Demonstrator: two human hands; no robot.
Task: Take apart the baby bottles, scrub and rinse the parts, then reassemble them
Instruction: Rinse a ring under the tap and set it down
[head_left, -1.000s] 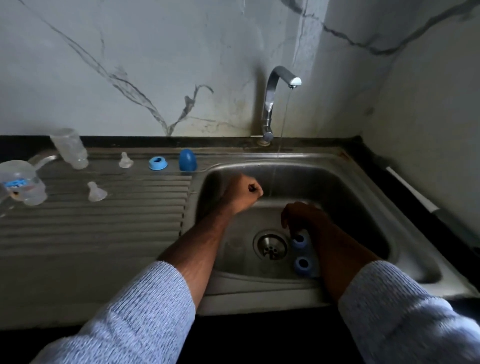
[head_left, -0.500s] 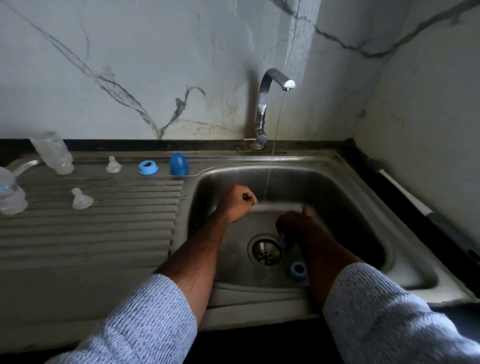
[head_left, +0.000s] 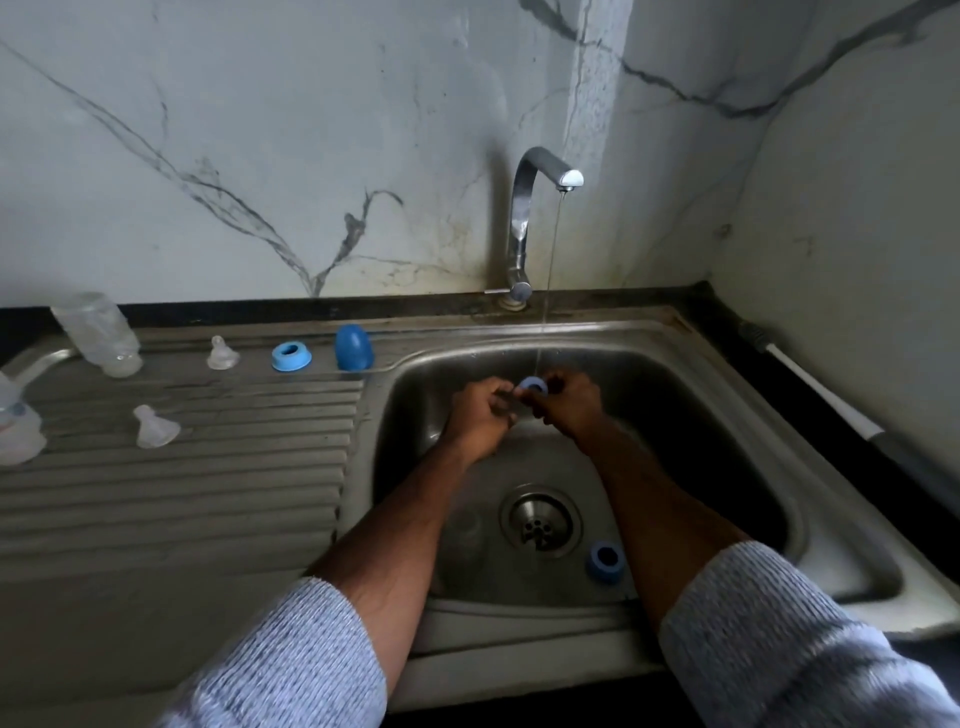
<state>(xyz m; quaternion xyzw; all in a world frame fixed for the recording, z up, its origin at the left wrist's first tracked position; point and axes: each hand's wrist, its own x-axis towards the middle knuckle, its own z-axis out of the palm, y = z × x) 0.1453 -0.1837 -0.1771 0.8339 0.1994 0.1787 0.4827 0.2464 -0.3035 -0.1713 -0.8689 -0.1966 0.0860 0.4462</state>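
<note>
Fingers (head_left: 545, 395) of the right hand (head_left: 569, 402) curl round a blue collar ring (head_left: 533, 385), holding it under the thin stream of water (head_left: 550, 260) from the tap (head_left: 524, 228). Left hand (head_left: 480, 410) fingers are curled just beside that ring; whether they touch it I cannot tell. Both hands hang inside the sink (head_left: 727, 395), in front of the tap. Another blue ring (head_left: 605, 561) lies on the sink floor beside the drain (head_left: 540, 522). Left of the sink, on the ribbed draining board (head_left: 182, 499), stand a blue cap (head_left: 353, 347), a third blue ring (head_left: 291, 356), 2 clear teats (head_left: 223, 354) (head_left: 155, 428) and a clear bottle (head_left: 98, 332).
</note>
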